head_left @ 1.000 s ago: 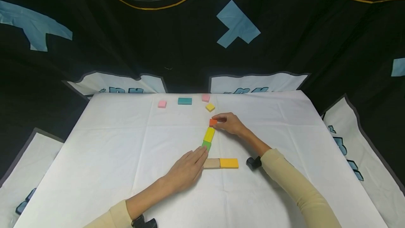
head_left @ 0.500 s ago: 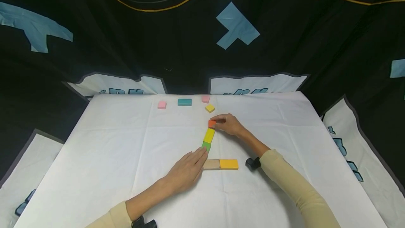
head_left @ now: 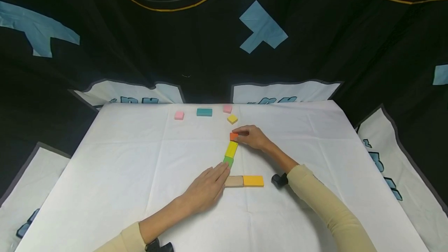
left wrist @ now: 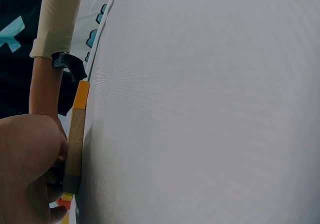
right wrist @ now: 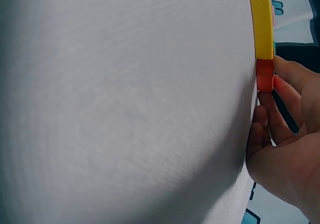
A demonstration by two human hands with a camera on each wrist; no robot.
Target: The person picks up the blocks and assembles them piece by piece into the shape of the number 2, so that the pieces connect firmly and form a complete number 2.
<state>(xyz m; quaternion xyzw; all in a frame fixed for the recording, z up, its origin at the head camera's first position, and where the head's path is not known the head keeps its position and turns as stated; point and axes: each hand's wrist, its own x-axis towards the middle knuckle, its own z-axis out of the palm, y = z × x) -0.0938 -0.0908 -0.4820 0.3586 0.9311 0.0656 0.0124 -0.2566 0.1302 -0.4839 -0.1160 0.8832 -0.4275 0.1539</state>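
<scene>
My right hand (head_left: 252, 136) pinches a small orange-red block (head_left: 233, 136) between thumb and fingers, at the far end of a yellow block (head_left: 231, 149). In the right wrist view the red block (right wrist: 265, 75) sits right at the end of the yellow block (right wrist: 261, 21). My left hand (head_left: 209, 186) lies with straight fingers at a green block (head_left: 228, 161), partly covering it. The green block lines up end to end with the yellow one in a slanted row. Beside the left hand, a plain wooden block (head_left: 234, 181) joins an orange-yellow block (head_left: 253, 181); the wooden one's left end is hidden.
Toward the back of the white-covered table (head_left: 115, 174) lie a pink block (head_left: 179, 115), a teal block (head_left: 204, 112), a second pink block (head_left: 227, 108) and a small yellow block (head_left: 232, 119). A dark curtain (head_left: 196, 57) hangs behind the table.
My right hand has shifted the orange-red block slightly left and nearer, against the end of the yellow block. The left hand stays in place.
</scene>
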